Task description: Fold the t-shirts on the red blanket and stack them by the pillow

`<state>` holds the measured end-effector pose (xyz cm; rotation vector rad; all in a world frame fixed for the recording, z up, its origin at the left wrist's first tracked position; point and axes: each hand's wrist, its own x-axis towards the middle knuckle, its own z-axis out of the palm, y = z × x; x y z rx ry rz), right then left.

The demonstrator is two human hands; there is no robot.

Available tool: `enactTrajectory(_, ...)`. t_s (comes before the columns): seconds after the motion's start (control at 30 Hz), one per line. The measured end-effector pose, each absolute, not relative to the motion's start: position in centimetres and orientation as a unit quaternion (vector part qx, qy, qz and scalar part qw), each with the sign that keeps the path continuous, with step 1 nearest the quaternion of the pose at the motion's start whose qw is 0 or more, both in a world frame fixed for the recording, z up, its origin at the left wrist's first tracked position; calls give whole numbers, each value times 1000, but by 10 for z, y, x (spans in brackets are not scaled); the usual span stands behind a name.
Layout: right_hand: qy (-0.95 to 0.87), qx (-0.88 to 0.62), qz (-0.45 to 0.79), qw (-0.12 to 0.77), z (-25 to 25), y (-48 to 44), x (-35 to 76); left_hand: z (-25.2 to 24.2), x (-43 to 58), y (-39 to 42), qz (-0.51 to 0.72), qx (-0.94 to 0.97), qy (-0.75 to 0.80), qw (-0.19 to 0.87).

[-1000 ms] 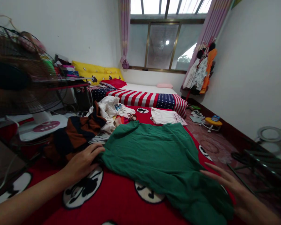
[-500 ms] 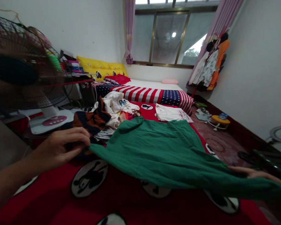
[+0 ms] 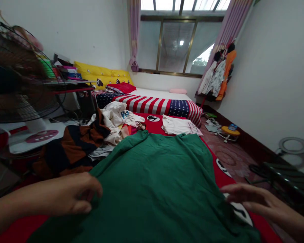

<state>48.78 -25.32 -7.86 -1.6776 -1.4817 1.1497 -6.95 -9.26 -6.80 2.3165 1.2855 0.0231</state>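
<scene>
Green shirt (image 3: 147,189) lies spread out on our red bedspread (image 3: 219,179), no folds in it yet. Our left hand (image 3: 76,194) pinches its edge, our right hand (image 3: 258,199) hovers open just by it, and a messy clothes pile (image 3: 91,141) sits heaped alongside.

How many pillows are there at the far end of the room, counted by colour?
Yellow pillows: 2
Red pillow: 1
Pink pillow: 1
Total: 4
</scene>
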Motion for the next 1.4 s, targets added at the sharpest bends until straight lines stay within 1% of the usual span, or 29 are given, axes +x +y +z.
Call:
enactTrajectory(0.03,-545,-639,436,323,-76,-241,490,-59,-47,-80,-1,863,437,252)
enactTrajectory(0.13,-501,-673,380,389,-85,-201,498,-53,16,-28,65,902,388,175)
enactTrajectory(0.23,-483,-692,314,435,-107,-165,509,-67,56,36,144,886,432,92)
enactTrajectory(0.3,-466,-710,272,452,-117,-147,515,-76,73,74,152,863,480,45)
enactTrajectory(0.43,-411,-745,231,472,-120,-118,522,-88,98,116,125,823,552,37)
enactTrajectory(0.57,-383,-750,218,494,-118,-94,522,-96,117,120,114,816,565,46)
enactTrajectory(0.63,-379,-752,223,491,-119,-83,521,-97,120,117,109,831,543,56)
enactTrajectory(0.7,-374,-760,233,477,-121,-75,519,-94,115,115,135,852,504,44)
enactTrajectory(0.77,-377,-771,232,457,-122,-70,517,-85,104,116,188,852,488,-10)
enactTrajectory(0.83,-386,-781,216,441,-123,-67,515,-72,89,121,225,824,513,-87)
enactTrajectory(0.93,-392,-797,194,416,-124,-66,515,-56,75,127,199,779,569,-172)
enactTrajectory(1.0,-394,-807,187,399,-125,-64,516,-53,83,123,191,770,572,-207)
enactTrajectory(1.03,-397,-812,181,388,-126,-63,517,-55,92,118,198,775,561,-212)
enactTrajectory(1.1,-410,-828,149,353,-126,-60,521,-68,119,103,212,809,517,-182)
enactTrajectory(1.17,-429,-848,90,299,-124,-57,526,-90,150,84,186,861,462,-101)
enactTrajectory(1.23,-442,-862,40,247,-122,-54,530,-116,174,68,145,882,448,-29)
enactTrajectory(1.3,-447,-865,46,223,-120,-52,533,-140,188,58,133,875,466,3)
enactTrajectory(1.4,-462,-851,107,226,-114,-49,525,-162,192,56,141,863,484,19)
